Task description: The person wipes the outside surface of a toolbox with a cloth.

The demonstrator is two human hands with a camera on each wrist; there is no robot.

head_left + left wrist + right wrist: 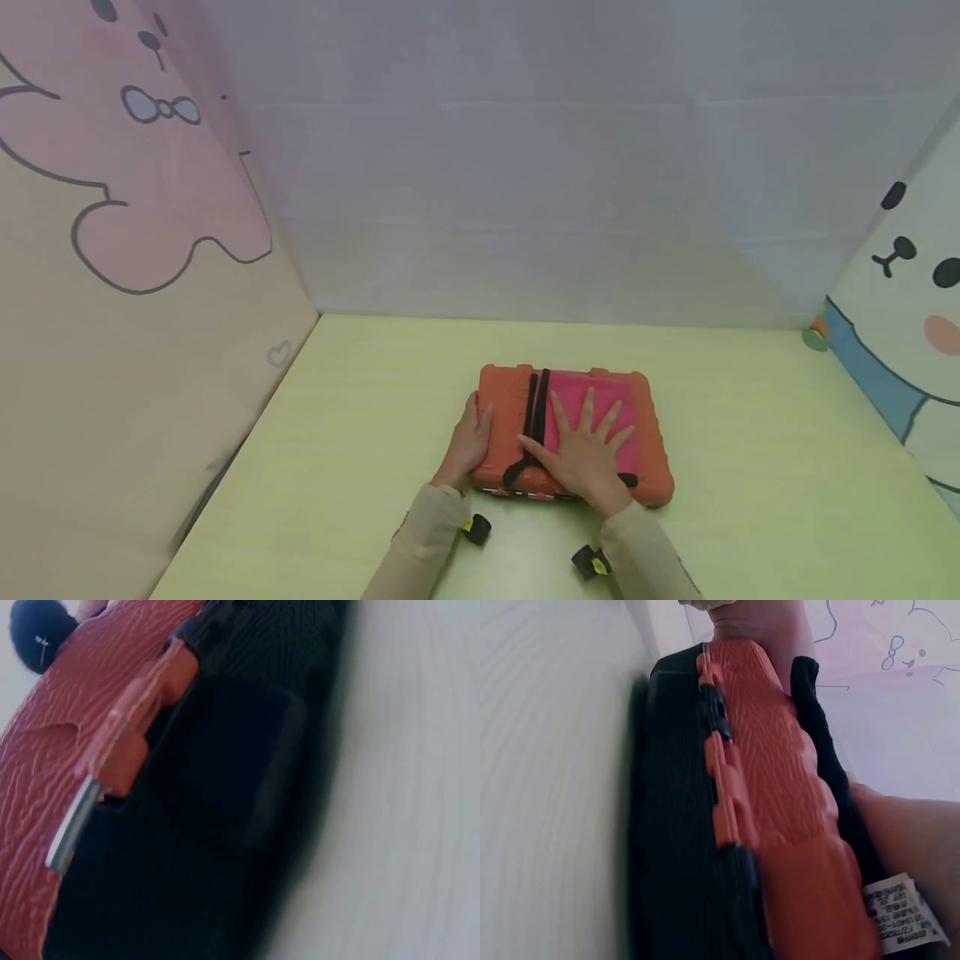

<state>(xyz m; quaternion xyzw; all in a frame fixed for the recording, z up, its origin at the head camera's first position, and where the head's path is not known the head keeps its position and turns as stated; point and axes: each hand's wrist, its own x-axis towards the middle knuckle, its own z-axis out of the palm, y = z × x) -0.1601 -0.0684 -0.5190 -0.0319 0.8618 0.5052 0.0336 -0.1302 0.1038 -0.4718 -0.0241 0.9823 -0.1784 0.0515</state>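
Observation:
An orange hard case (501,442) with a dark lower half lies on the table. Folded on its lid is a pink fabric item (573,392) with black bands along its left side; a white printed label (904,915) sticks out from it in the right wrist view. At the case's left edge my left hand (467,442) grips it, thumb over the top. My right hand (588,457) rests on the pink fabric, fingers spread and straight. In the left wrist view the case's hinged front edge (124,754) with a metal pin shows close up; the left fingers are hidden there.
The pale yellow table (360,400) surrounds the case. A pale cloth wall (570,208) stands at the back, with printed cartoon panels on both sides. Small black wrist devices (477,529) hang under each sleeve.

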